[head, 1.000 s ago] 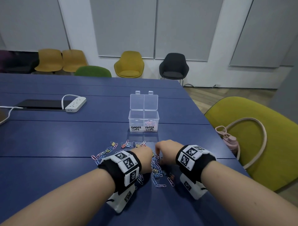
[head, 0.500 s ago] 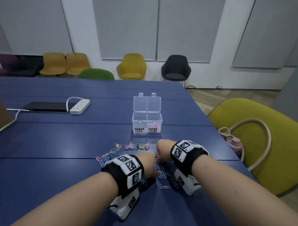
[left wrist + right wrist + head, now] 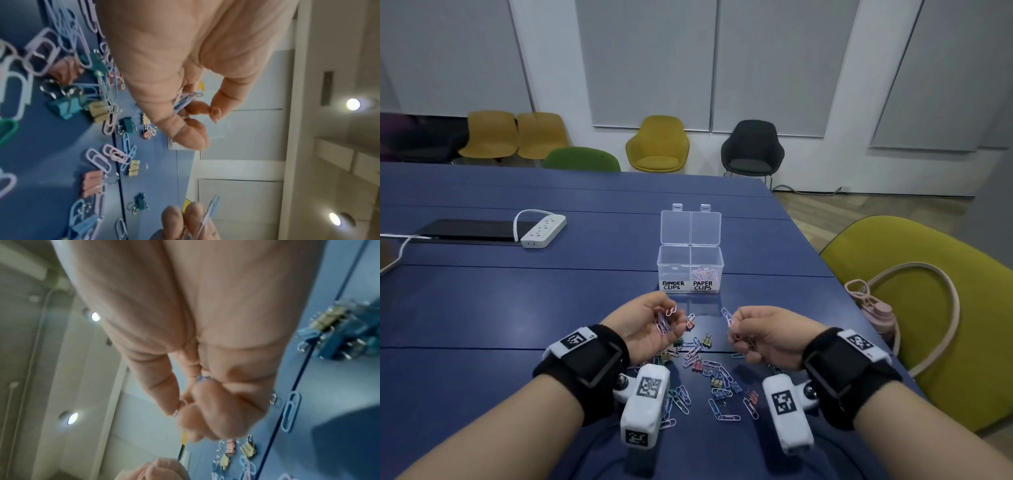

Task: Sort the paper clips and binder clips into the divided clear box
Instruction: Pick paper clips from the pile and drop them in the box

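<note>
The clear divided box [image 3: 690, 270] stands open on the blue table [image 3: 482, 308], labelled BINDER CLIPS on the left and PAPER CLIPS on the right; pink paper clips lie in the right compartment. My left hand [image 3: 654, 325] is lifted, palm turned up, its fingers curled round a bunch of paper clips [image 3: 664, 320] [image 3: 185, 100]. My right hand [image 3: 753, 334] is raised too and pinches paper clips [image 3: 728, 317] between thumb and fingers. Below both hands lies a scattered pile of pastel paper clips and binder clips [image 3: 709, 377] [image 3: 98, 112].
A white power strip [image 3: 543, 230] and a dark flat device [image 3: 469, 229] lie at the far left. A yellow-green chair [image 3: 928, 308] with a pink bottle [image 3: 876, 315] and strap stands at the table's right edge. More chairs line the back wall.
Both hands have risen off the pile and turned palm-up, each holding paper clips. The head view has shifted slightly.
</note>
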{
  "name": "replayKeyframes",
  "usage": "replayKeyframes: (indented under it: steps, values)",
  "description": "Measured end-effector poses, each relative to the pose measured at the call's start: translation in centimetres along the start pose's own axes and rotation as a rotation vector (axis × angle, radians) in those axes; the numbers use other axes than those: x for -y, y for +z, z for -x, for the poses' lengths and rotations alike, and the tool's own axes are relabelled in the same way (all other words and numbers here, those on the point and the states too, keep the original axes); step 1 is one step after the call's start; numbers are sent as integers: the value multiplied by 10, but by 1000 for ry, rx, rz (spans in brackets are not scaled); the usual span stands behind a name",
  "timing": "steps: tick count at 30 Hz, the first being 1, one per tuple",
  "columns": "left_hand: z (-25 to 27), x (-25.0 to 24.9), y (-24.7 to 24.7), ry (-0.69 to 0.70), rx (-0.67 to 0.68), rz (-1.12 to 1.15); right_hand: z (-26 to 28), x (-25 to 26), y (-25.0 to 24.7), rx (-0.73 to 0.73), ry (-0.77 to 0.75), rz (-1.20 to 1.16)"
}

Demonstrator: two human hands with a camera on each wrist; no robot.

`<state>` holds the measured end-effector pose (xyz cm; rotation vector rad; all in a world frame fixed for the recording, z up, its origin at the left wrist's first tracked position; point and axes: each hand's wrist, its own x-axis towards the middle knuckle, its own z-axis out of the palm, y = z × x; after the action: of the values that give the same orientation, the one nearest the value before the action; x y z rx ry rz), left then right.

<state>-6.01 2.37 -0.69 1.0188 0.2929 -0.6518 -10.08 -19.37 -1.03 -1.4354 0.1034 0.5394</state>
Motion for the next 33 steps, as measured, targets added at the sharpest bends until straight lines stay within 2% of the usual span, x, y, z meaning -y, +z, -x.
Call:
replayKeyframes:
  steps: [3,7,12,21,25,28,33]
  values:
    - [-4,0,4,24,28,43,0,-3,-1,23,-62,-181]
    - [-11,-6,15,90,42,-61,-7,-8,-2,-3,-126,-320]
    - [-24,-31,36,121,53,-157,-16,-5,-9,30,-126,-333]
    - [-83,-70,82,218,-85,-55,-37,10,-23,69,-28,-299]
    - [-103,-70,90,338,-128,-73,-49,30,-21,-14,-14,-198]
    - [-108,-70,88,404,-104,-147,-63,51,-14,-139,-55,-101]
    - [-98,-71,73,477,-43,-201,-96,93,0,-390,-348,101]
